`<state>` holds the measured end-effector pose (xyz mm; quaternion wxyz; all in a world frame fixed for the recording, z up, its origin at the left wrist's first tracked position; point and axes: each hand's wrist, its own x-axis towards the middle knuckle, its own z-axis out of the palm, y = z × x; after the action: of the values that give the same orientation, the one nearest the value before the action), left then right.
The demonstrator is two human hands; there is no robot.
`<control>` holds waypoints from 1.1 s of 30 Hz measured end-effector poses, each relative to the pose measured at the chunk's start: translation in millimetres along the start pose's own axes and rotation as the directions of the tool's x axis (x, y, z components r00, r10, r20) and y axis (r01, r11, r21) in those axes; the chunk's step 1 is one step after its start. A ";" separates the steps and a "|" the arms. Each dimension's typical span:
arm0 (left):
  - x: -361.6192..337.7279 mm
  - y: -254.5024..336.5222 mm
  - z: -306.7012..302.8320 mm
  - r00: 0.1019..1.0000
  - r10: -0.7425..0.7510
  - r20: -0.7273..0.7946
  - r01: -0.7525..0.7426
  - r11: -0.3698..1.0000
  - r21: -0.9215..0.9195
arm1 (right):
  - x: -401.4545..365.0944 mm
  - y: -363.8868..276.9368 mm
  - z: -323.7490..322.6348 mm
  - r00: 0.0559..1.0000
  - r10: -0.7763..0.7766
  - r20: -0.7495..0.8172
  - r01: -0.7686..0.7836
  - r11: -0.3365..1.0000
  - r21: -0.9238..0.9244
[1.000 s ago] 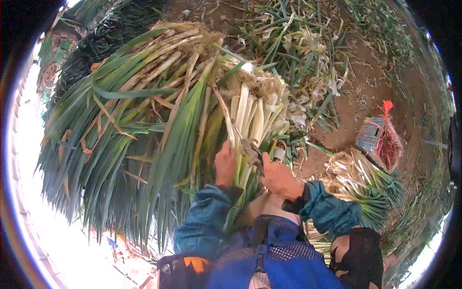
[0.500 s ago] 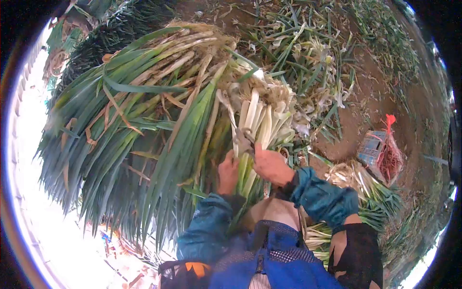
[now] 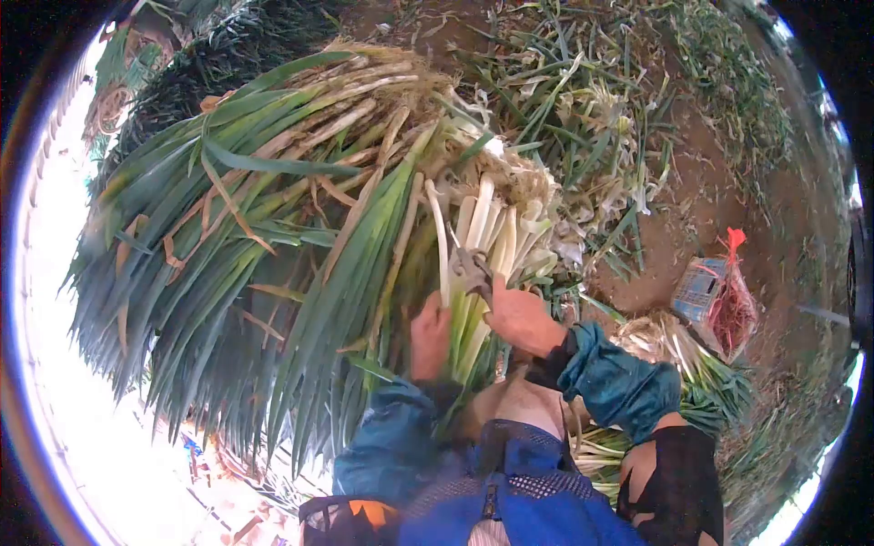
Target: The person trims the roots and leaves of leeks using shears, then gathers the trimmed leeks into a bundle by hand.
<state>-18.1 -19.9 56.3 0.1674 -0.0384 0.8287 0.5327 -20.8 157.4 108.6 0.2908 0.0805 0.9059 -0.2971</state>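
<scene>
Brown soil (image 3: 696, 196) forms the working ground, strewn toward its far edge with leaf trimmings (image 3: 583, 150). Large heap of leeks (image 3: 273, 196) covers the left side, roots at the upper end, long green leaves fanning down to the lower left; some outer leaves dry and tan. At the heap's right edge lies a group of pale, cleaned stalks (image 3: 501, 238), root ends pointing away from the wearer.

Left hand (image 3: 431, 338): fingers closed on the lower part of a single leek stalk (image 3: 439, 235), which stands just left of the cleaned group. Right hand (image 3: 523, 320): closed around the handle of a metal hand tool (image 3: 473, 271), exact type unclear; its head lies over the cleaned stalks, near the single stalk. Whether it touches that stalk, cannot tell.

Toward the soil's right edge: a second leek bunch (image 3: 710, 378), white ends uppermost, leaves fanning to the lower right. Just above it sits a clear bag (image 3: 733, 318) with reddish contents, gathered at a red top (image 3: 735, 239).
</scene>
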 end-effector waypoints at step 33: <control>20.7 -30.6 -98.9 0.951 -0.287 0.114 0.281 0.957 0.072 | -107.0 -41.0 18.0 0.949 -0.154 0.276 0.134 0.987 0.091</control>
<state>-53.6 -119.3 60.3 0.2942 -0.1195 0.8170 0.4813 62.3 116.5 178.5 0.3914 -0.0189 0.8475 -0.3580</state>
